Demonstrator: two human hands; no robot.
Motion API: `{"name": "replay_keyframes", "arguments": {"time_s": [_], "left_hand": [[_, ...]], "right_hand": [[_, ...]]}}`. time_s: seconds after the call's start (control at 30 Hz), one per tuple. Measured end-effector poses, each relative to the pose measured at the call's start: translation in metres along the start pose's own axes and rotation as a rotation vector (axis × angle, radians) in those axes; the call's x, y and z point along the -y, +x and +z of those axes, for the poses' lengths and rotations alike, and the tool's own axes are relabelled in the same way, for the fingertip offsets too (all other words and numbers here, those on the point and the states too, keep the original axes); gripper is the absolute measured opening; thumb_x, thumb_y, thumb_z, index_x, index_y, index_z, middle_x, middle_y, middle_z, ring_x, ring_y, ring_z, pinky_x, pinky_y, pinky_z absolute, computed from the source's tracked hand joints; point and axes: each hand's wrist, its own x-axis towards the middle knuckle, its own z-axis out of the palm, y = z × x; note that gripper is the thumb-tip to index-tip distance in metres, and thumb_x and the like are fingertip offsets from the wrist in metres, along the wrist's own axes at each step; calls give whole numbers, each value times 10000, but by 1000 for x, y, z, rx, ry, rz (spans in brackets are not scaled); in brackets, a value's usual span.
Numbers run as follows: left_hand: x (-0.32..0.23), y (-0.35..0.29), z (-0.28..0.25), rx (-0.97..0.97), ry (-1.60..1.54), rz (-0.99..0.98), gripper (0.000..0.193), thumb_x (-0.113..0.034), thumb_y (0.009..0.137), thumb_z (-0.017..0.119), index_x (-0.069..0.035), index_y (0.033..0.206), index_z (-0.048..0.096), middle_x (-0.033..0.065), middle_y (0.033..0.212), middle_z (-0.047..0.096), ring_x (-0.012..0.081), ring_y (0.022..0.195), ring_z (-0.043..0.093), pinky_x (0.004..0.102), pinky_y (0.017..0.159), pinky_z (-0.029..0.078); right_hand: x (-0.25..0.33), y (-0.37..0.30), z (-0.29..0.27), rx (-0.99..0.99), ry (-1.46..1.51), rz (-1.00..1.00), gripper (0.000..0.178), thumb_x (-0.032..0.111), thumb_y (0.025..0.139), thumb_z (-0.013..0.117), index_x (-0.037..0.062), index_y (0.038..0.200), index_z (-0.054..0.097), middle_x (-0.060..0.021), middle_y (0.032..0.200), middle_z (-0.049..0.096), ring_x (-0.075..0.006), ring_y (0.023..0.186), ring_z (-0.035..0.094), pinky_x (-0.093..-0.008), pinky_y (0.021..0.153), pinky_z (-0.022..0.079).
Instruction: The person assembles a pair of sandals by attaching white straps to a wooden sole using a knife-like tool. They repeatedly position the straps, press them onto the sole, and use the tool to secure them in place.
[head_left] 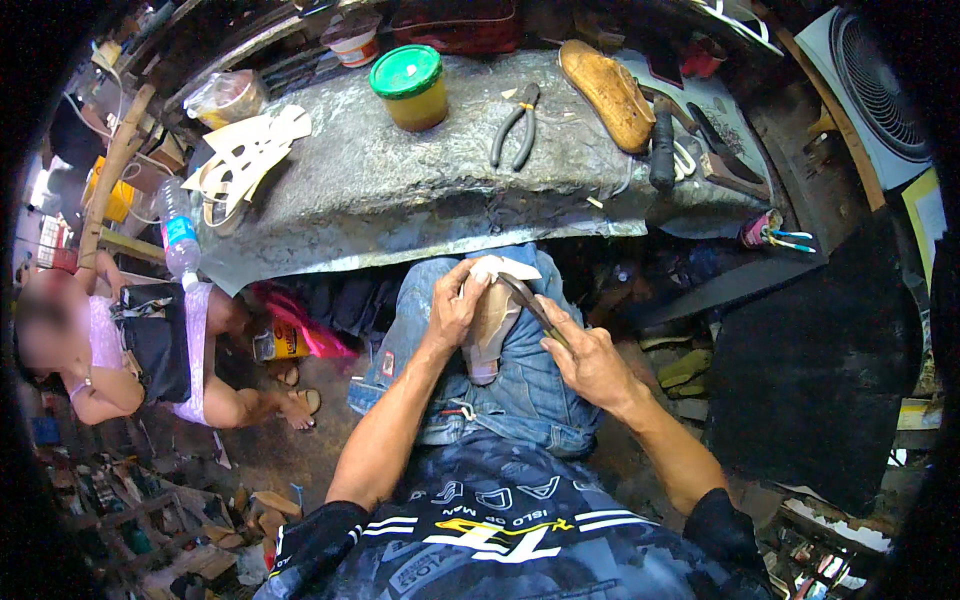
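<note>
On my lap, between my thighs, rests a shoe last (490, 325) with its tan sole side up and pale material around it. White upper material (507, 267) is gathered at its far end. My left hand (455, 305) is closed on that end, fingers pinching the white material against the last. In my right hand (590, 362) are dark-handled pincers (530, 298), gripped by the handles. Their curved head meets the white material beside my left fingertips; whether the jaws bite it cannot be made out.
Ahead, a grey-covered workbench (330, 190) bears a green-lidded tub (408, 88), black-handled pliers (516, 128), a brown wooden last (607, 95), a dark-handled tool (662, 150) and cream cut pieces (250, 160). A plastic bottle (180, 235) and a seated person (150, 340) are at left.
</note>
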Motion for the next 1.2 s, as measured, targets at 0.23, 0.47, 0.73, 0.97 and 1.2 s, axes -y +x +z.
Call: {"name": "replay_keyframes", "arguments": {"time_s": [0.23, 0.47, 0.73, 0.97, 1.2], "left_hand": [[-8, 12, 0, 90, -307, -234, 383, -315, 1073, 676, -3, 1293, 702, 46, 1148, 750, 101, 1017, 653, 274, 930, 525], [-18, 12, -1, 28, 19, -113, 389, -311, 1030, 742, -17, 1281, 697, 48, 1126, 748, 124, 1003, 667, 309, 901, 546], [-27, 18, -6, 28, 76, -106, 550, -378, 905, 861, -10, 1277, 690, 95, 1136, 759, 180, 1027, 698, 370, 944, 568], [-9, 20, -11, 72, 75, -129, 663, -386, 875, 870, 12, 1363, 664, 148, 1214, 757, 212, 1107, 701, 381, 992, 558], [-31, 20, -18, 111, 18, -189, 692, -286, 858, 905, -37, 1446, 639, 79, 1200, 745, 176, 1069, 684, 361, 999, 560]], "right_hand": [[15, 4, 5, 139, -160, 246, 716, 61, 985, 704, 85, 1637, 411, -287, 1412, 637, -501, 935, 723, -530, 784, 609], [56, 19, -41, -35, 123, 66, 716, 51, 1006, 680, 57, 1653, 374, -332, 1252, 694, -509, 1025, 710, -527, 788, 600], [40, 69, -6, -4, -235, 21, 623, 187, 1046, 655, 154, 1633, 449, -303, 800, 717, -499, 748, 730, -600, 677, 588], [35, 62, 6, -43, -259, 113, 642, 195, 1043, 661, 147, 1641, 433, -324, 819, 705, -528, 765, 715, -605, 683, 574], [54, 62, 2, 1, -314, 176, 607, 171, 1049, 661, 163, 1622, 461, -298, 906, 752, -433, 662, 739, -518, 642, 613]]}}
